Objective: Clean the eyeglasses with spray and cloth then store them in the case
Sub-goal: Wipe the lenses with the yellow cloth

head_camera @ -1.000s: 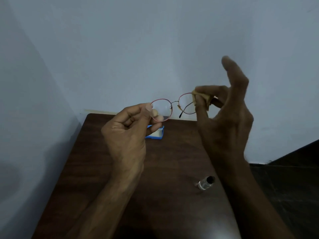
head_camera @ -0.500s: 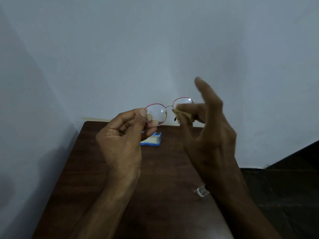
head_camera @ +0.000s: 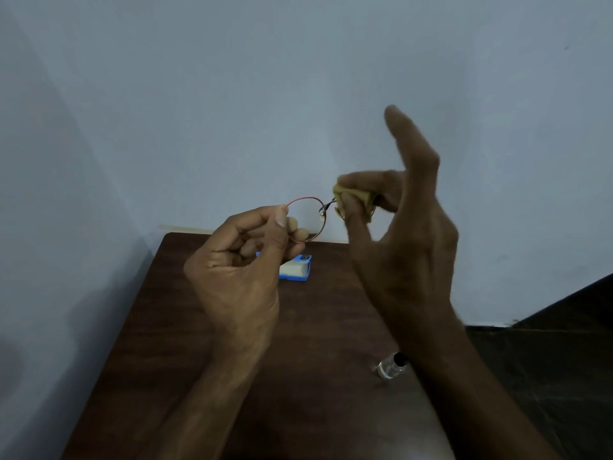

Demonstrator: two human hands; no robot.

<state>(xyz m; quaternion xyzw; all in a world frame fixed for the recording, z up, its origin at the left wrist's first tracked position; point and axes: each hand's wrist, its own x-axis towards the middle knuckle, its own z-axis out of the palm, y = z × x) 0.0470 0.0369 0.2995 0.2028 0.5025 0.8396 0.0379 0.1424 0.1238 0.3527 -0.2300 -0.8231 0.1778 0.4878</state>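
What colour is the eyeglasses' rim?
Red, a thin wire rim on the eyeglasses; shows best in the head view.

text: none legible | labels: none | brands: none | numbers: none | signs: none

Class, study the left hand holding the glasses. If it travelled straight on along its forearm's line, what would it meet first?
Probably the pale wall behind the table. The left hand seems raised above the blue case, so it likely passes over it, though depth is unclear.
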